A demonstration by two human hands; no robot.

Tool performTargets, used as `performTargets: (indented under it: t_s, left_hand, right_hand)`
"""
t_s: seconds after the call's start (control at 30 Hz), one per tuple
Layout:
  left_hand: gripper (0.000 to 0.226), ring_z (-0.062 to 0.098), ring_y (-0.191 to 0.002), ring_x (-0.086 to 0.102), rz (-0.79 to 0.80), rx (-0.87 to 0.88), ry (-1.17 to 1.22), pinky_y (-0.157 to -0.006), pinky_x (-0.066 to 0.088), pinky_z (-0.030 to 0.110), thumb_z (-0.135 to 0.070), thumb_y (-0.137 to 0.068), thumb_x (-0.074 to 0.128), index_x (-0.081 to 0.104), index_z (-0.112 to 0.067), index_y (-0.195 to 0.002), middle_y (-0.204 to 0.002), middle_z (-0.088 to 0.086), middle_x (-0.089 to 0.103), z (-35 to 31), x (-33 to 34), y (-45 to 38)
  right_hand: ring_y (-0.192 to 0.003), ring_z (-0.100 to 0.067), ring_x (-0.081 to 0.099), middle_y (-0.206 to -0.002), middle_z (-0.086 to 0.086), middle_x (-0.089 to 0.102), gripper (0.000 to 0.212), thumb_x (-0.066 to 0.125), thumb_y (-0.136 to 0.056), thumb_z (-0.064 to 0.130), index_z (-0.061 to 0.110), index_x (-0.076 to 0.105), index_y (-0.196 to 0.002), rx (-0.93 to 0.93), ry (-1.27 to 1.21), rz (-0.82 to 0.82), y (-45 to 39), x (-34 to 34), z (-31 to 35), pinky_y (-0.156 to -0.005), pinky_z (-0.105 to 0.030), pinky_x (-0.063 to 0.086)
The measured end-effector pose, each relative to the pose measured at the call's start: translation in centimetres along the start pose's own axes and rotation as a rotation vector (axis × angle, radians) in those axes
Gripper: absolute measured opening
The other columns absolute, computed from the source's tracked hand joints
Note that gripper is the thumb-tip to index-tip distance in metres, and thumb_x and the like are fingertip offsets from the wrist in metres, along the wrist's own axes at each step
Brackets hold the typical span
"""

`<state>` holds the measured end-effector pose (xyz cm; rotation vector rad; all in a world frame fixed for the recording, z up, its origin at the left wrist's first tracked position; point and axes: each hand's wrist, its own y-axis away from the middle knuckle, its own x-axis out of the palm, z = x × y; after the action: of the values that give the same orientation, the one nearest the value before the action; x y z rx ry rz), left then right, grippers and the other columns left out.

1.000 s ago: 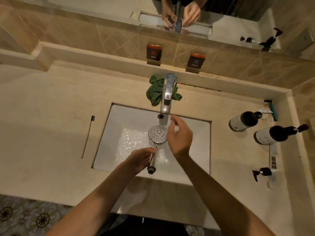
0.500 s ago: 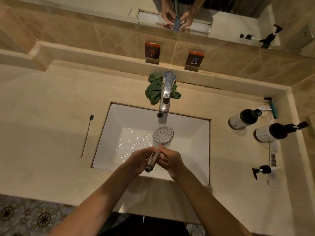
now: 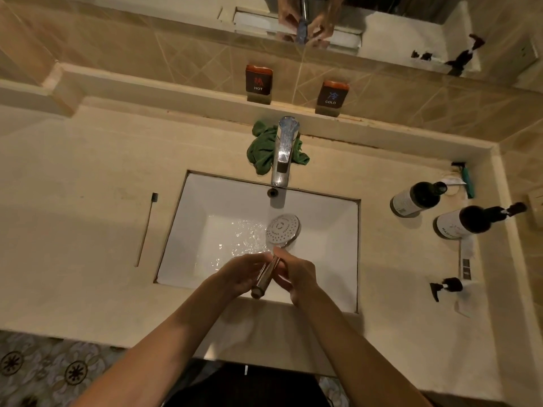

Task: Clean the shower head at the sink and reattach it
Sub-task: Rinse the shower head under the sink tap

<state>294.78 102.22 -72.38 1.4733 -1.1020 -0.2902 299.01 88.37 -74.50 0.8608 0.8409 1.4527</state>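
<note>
A chrome shower head (image 3: 282, 231) with a round nozzle face is held over the white sink basin (image 3: 329, 230), face up and tilted to the right. My left hand (image 3: 242, 271) grips its handle from the left. From the right, my right hand (image 3: 295, 270) holds the same handle just under the head. The handle's open end points toward me. The chrome faucet (image 3: 284, 151) stands behind the basin, and water glistens on the basin floor.
A green cloth (image 3: 261, 154) lies bunched behind the faucet. A dark toothbrush (image 3: 147, 227) rests on the counter to the left. Two dark bottles (image 3: 417, 198) (image 3: 470, 221), a small pump bottle (image 3: 446, 286) and a teal razor (image 3: 467, 180) sit at the right. HOT and COLD signs stand on the ledge.
My right hand came down from above the nozzle face and took the handle beside my left hand. The shower head shifted right and tilted.
</note>
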Motion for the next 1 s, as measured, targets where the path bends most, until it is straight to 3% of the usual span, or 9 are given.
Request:
performTargets:
  t_s: [0.1,0.2,0.4,0.53,0.6,0.7,0.83,0.9,1.0]
  left_hand:
    - [0.007,0.020,-0.058,0.065,-0.039,-0.051,0.068,-0.052,0.055,0.027,0.002,-0.096,0.056,0.062,0.004,-0.099,-0.073,0.015,0.067,0.5,-0.1,-0.3]
    - [0.008,0.019,-0.058,0.065,0.009,-0.040,0.033,-0.049,0.055,0.027,0.001,-0.097,0.055,0.062,0.002,-0.097,-0.070,0.013,0.066,0.4,0.2,-0.4]
    - [0.023,0.024,-0.068,0.067,-0.029,-0.056,0.089,-0.054,0.061,0.031,0.004,-0.094,0.058,0.056,0.007,-0.117,-0.084,0.018,0.064,0.5,0.7,-0.6]
    - [0.033,0.028,-0.081,0.062,-0.035,-0.031,0.069,-0.080,0.054,0.035,0.005,-0.091,0.060,0.054,0.008,-0.123,-0.092,0.021,0.062,0.5,0.9,-1.0]
    - [0.028,0.026,-0.074,0.062,-0.044,-0.003,0.042,-0.077,0.052,0.035,0.004,-0.090,0.061,0.058,0.007,-0.117,-0.087,0.019,0.065,0.6,1.2,-1.0]
    - [0.022,0.026,-0.069,0.066,-0.129,0.087,-0.099,-0.058,0.053,0.031,0.001,-0.082,0.070,0.069,0.010,-0.103,-0.081,0.017,0.069,0.8,1.0,-0.6]
    - [0.032,0.027,-0.083,0.070,-0.127,0.167,-0.214,-0.065,0.055,0.029,-0.001,-0.074,0.073,0.078,-0.002,-0.106,-0.092,0.016,0.073,0.8,1.1,0.5]
    - [0.033,0.029,-0.093,0.072,-0.094,0.172,-0.217,-0.074,0.056,0.031,-0.001,-0.076,0.071,0.078,-0.006,-0.108,-0.100,0.018,0.075,0.7,1.3,0.9]
    - [0.035,0.028,-0.108,0.071,-0.051,0.186,-0.260,-0.080,0.056,0.031,-0.005,-0.077,0.074,0.077,-0.010,-0.111,-0.113,0.015,0.076,0.5,1.2,1.4]
  right_hand:
    - [-0.060,-0.024,0.078,-0.069,-0.017,0.078,0.026,0.087,-0.070,0.010,-0.003,0.075,-0.089,0.077,-0.046,-0.081,0.0,0.0,-0.3,-0.053,-0.029,0.061]
    - [-0.064,-0.023,0.079,-0.074,-0.017,0.079,0.031,0.088,-0.068,0.011,-0.003,0.076,-0.092,0.056,-0.031,-0.070,-0.3,0.0,-0.4,-0.057,-0.030,0.062]
    - [-0.058,-0.022,0.077,-0.071,-0.016,0.078,0.035,0.090,-0.069,0.012,-0.003,0.074,-0.096,0.066,0.026,-0.099,-1.0,-0.2,0.6,-0.055,-0.032,0.063]
    - [-0.075,-0.027,0.080,-0.084,-0.018,0.079,0.033,0.090,-0.071,0.017,0.000,0.075,-0.095,0.050,0.084,-0.107,-1.3,-0.6,0.5,-0.075,-0.041,0.067]
    - [-0.071,-0.025,0.079,-0.082,-0.016,0.079,0.030,0.089,-0.073,0.016,0.001,0.075,-0.095,0.052,0.049,-0.076,-1.0,-0.7,0.7,-0.070,-0.036,0.067]
    - [-0.076,-0.024,0.078,-0.079,-0.013,0.078,0.030,0.084,-0.080,0.020,-0.002,0.076,-0.100,0.015,-0.036,0.121,-0.6,-1.6,0.0,-0.071,-0.033,0.063]
    - [-0.104,-0.021,0.077,-0.112,-0.012,0.079,0.029,0.069,-0.096,0.028,0.009,0.076,-0.117,-0.039,-0.017,0.292,0.1,-2.4,-0.2,-0.083,-0.031,0.061]
    - [-0.104,-0.020,0.077,-0.116,-0.010,0.078,0.027,0.064,-0.100,0.028,0.010,0.076,-0.117,-0.059,-0.010,0.322,0.3,-2.5,0.0,-0.081,-0.029,0.061]
    - [-0.112,-0.024,0.073,-0.120,-0.008,0.077,0.028,0.062,-0.101,0.028,0.011,0.075,-0.120,-0.100,0.026,0.318,0.7,-2.7,0.4,-0.093,-0.037,0.060]
